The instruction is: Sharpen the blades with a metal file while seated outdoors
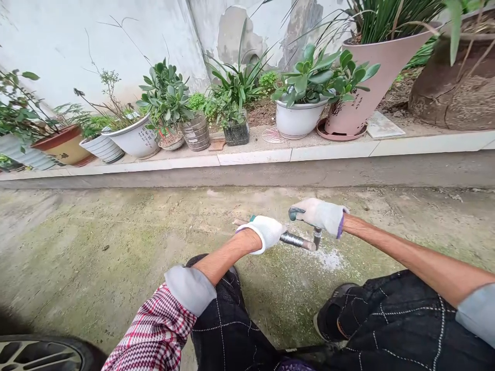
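My left hand [266, 232], in a white knit glove, is closed around the handle of what looks like a hammer [296, 240]. The handle has shiny silver wrapping, and its bare wooden end shows beyond my fist. At the right end, a short dark metal head [317, 238] stands crosswise, close to the ground. My right hand [319, 215], gloved with a dark green coating on the fingers, hovers just behind and above that head. Its fingers are curled inward; whatever they hold, if anything, is hidden. White powder or crumbs [330, 260] lie scattered on the concrete beside the head.
A low tiled ledge [255, 156] runs across the back, carrying several potted plants, including a white pot [299, 119] and a tall pink pot [356, 87]. My knees [232, 314] frame the mossy concrete floor [127, 232]. A car wheel [46, 355] sits at lower left.
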`<state>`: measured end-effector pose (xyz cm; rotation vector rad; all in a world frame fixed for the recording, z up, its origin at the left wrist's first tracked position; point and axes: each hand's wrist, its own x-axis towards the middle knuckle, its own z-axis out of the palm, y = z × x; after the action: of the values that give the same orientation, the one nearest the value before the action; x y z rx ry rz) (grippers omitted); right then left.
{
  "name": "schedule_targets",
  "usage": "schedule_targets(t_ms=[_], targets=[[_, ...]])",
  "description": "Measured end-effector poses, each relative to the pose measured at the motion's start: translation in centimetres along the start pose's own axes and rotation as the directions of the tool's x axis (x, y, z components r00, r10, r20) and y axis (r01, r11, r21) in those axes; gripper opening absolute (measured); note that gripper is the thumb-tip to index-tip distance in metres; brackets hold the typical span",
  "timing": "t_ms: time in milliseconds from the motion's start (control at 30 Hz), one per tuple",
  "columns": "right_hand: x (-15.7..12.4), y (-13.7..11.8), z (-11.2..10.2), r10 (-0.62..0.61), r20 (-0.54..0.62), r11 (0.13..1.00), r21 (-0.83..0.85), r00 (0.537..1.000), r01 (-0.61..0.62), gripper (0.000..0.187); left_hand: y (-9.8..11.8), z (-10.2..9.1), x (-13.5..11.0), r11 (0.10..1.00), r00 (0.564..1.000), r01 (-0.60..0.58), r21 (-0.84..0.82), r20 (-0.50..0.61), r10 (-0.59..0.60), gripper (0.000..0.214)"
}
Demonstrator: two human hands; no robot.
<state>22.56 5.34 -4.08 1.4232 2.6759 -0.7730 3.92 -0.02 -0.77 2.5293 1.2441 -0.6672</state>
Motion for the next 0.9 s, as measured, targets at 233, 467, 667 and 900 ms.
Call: schedule_targets(t_ms=[233,467,667,900], targets=[[0.9,-0.3,2.0,0.008,-0.004,0.999,0.049,1.0,-0.008,0.023,-1.9,-2.1,0.1,0.955,0.973,0.102,-0.279,-0.171,-0.154,0.025],[-1.6,-4.2,0.6,-0.013,0.004,0.998,0.064,1.0,0.013,0.027,-3.5,-1.7,2.5,0.909,0.924,0.237,-0.343,-0.211,-0.32,0.024],[-2.6,-5.3,-0.4,0.022,0.008,0.994,-0.106,1.0,-0.021,0.03,-2.7,0.1,2.6,0.961,0.954,0.269,0.071,-0.158,-0.255,0.027],[-1.2,-1.1,0.1,-0.033,0.012,0.999,-0.023,0.999,0.034,0.025,0.5,1.0,1.7,0.992,0.998,-0.024,0.123,-0.063,0.032,0.024]])
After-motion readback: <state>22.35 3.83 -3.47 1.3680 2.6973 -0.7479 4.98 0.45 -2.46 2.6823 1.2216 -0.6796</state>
